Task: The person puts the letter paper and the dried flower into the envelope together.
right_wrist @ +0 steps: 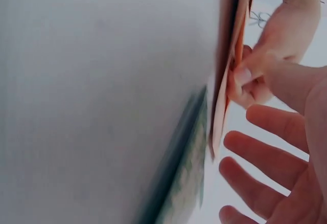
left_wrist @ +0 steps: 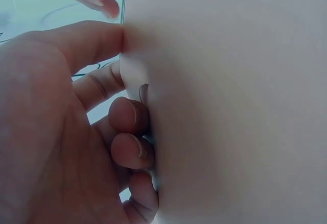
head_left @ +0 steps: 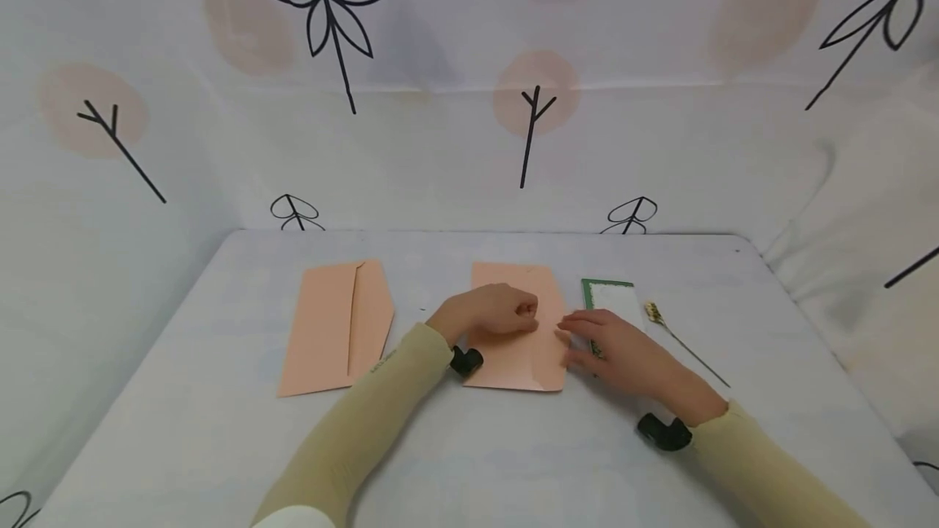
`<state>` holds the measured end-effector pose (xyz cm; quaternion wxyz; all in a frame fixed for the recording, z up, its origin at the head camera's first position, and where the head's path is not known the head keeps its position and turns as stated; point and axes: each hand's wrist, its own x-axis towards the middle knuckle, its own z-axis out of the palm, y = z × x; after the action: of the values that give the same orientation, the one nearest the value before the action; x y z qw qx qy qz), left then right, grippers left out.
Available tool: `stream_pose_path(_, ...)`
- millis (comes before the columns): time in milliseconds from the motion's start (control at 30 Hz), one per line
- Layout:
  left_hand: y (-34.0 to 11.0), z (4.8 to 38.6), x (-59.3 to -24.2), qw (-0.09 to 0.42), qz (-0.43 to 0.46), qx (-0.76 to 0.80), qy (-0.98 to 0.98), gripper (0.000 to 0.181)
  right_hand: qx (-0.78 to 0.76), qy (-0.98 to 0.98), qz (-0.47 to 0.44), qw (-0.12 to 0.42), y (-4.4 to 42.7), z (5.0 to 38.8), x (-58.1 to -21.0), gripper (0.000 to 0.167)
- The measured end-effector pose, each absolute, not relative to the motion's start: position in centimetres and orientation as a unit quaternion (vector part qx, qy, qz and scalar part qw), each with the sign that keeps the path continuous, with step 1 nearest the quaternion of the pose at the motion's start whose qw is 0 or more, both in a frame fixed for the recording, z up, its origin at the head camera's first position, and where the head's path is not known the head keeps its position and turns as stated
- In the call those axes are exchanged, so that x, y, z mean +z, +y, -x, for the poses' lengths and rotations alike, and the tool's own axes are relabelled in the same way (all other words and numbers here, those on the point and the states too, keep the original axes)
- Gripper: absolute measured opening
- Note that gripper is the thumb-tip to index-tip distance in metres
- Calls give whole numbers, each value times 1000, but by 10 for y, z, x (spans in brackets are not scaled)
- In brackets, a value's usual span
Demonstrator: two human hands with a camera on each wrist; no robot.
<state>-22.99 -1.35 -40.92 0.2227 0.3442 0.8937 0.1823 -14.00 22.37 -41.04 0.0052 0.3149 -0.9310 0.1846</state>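
Observation:
A peach envelope (head_left: 513, 369) lies in the middle of the table. My left hand (head_left: 502, 310) is over it with fingers curled, their tips at the paper. In the left wrist view, the thumb and curled fingers of the left hand (left_wrist: 115, 116) meet the envelope's surface (left_wrist: 230, 101) beside a small notch. With fingers spread and nothing in them, my right hand (head_left: 619, 349) hovers at the envelope's right edge, above a green-bordered white card (head_left: 612, 296). The right wrist view shows the right hand's fingers (right_wrist: 260, 188) apart from the envelope (right_wrist: 220, 111).
A second peach envelope (head_left: 323, 332), its flap on the right, lies at the left of the white table (head_left: 469, 463). Right of the card is a dried flower stem (head_left: 685, 341). A patterned cloth (head_left: 440, 161) stands behind the table.

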Motion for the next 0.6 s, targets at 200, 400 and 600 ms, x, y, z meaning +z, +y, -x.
stream_pose_path(200,-14,229,-410,222,-342,181,895,27,175,-950,-260,11,233,140,-402,40)
stream_pose_path(400,-14,229,-410,229,-339,186,893,25,233,-955,-183,12,249,141,-392,46)
stream_pose_path(600,-14,230,-410,226,-341,182,894,25,291,-945,-147,34,266,143,-384,46)
